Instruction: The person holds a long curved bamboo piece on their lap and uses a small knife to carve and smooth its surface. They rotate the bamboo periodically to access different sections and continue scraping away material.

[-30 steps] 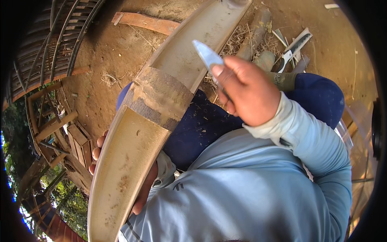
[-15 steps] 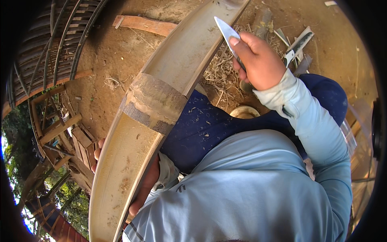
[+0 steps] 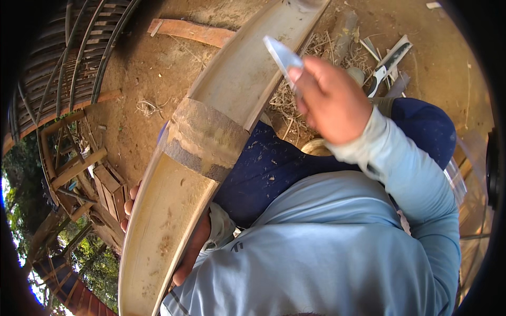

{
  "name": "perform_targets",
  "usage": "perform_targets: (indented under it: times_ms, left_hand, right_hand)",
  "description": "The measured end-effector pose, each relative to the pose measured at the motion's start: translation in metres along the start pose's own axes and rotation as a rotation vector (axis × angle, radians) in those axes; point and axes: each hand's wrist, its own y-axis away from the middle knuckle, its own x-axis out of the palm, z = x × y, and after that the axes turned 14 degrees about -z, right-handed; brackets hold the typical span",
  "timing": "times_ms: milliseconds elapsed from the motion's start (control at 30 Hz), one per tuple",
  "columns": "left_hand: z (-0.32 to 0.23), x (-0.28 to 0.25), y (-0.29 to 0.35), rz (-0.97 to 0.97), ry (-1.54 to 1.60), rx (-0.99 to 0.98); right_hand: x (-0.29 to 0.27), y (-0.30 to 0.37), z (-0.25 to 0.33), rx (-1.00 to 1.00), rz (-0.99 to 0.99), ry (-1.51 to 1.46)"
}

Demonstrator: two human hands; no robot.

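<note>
A long split bamboo half (image 3: 174,210) slants across my lap from lower left to upper middle, its hollow side up. A rough brown band at a node (image 3: 208,136) crosses its middle. My left hand (image 3: 194,247) wraps round the lower part from beneath, with fingertips on the far edge and the thumb side at the near edge; its palm is hidden. My right hand (image 3: 334,97), slightly blurred, grips a knife (image 3: 283,59) with the thumb against the blade. The blade points up and left over the upper part of the bamboo, and the handle is hidden in my fist.
Pale shavings (image 3: 284,108) lie on the dirt beyond my knees. A saw with a black-and-white handle (image 3: 378,79) rests among offcuts at the right. A wooden plank (image 3: 192,31) lies at upper left, near a slatted bamboo structure (image 3: 87,47). A wooden frame stands left.
My right hand and the knife have moved down and toward me, with the blade shifting left over the bamboo. The bamboo has shifted slightly right; my left hand still holds it.
</note>
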Motion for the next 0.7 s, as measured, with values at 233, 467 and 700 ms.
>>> perform_targets:
  times_ms: [233, 467, 700]
  left_hand:
    - [-0.003, 0.004, 0.005, -0.066, -0.023, -0.007]
    - [0.015, 0.006, -0.003, 0.176, 0.260, -0.037]
    - [0.009, 0.015, 0.003, 0.130, 0.179, -0.117]
  right_hand:
    - [0.003, 0.007, 0.002, -0.059, -0.005, 0.030]
    - [0.006, 0.003, 0.004, -0.109, -0.041, 0.043]
    - [0.001, 0.004, 0.013, -0.009, 0.040, 0.020]
